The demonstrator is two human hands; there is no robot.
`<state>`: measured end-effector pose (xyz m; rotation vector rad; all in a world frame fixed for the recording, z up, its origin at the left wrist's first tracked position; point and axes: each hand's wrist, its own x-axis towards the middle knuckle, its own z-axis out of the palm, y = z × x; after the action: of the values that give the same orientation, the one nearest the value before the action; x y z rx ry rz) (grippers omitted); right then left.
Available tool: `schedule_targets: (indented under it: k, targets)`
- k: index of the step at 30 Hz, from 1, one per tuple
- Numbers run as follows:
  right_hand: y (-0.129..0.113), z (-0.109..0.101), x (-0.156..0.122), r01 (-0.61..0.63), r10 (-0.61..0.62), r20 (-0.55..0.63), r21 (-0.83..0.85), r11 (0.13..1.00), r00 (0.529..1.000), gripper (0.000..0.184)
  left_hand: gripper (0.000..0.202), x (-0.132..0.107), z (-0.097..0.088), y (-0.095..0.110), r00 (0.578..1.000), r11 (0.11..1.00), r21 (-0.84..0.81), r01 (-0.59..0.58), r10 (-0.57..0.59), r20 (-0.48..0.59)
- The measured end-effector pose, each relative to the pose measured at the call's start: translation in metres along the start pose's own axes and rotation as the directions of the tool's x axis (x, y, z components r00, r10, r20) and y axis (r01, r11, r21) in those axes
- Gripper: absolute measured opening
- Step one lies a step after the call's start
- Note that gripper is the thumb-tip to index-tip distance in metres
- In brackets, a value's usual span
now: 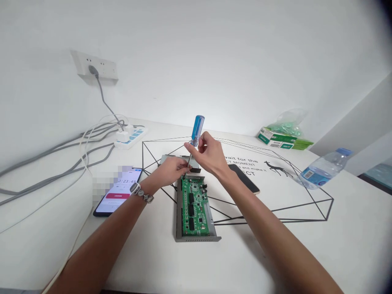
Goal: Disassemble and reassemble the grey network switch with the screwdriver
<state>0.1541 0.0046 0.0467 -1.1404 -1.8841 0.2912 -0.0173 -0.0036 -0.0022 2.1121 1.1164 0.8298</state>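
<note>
A screwdriver [198, 126] with a clear blue handle stands nearly upright over the far end of a green circuit board [196, 208]. My right hand [212, 153] is closed around it where the handle meets the shaft. Low on the metal shaft, the fingertips of my left hand [173, 169] are pinched together against it. The tip is hidden by those fingers, at the board's far left corner. The board lies inside an open grey metal case [199, 239] on the table. Behind my left hand lies a flat grey metal piece [167, 157], partly covered.
A phone with a lit timer screen [118, 194] lies left of the case. A dark phone [245, 179] is at the right. Further right are a plastic bottle [321, 169] and green-white boxes [275, 138]. Cables and a power strip [131, 136] occupy the left.
</note>
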Motion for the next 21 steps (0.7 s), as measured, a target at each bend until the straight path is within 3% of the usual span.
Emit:
schedule_targets:
  k: [3, 11, 21]
  targets:
    - [-0.002, 0.001, 0.000, -0.040, 0.035, -0.057, -0.077, 0.996, 0.998, 0.049, 0.022, 0.000, 0.000, 0.001, 1.000, 1.000, 0.029, 0.008, -0.007, -0.012]
    - [-0.013, 0.001, 0.000, -0.042, 0.021, -0.118, -0.183, 0.982, 0.993, 0.043, 0.022, 0.002, 0.001, 0.000, 1.000, 0.998, 0.068, 0.016, -0.014, -0.025]
    - [-0.011, -0.005, 0.003, -0.002, -0.001, -0.023, -0.131, 0.991, 1.000, 0.033, 0.021, 0.001, 0.003, 0.000, 0.999, 0.998, 0.037, 0.041, -0.040, -0.032]
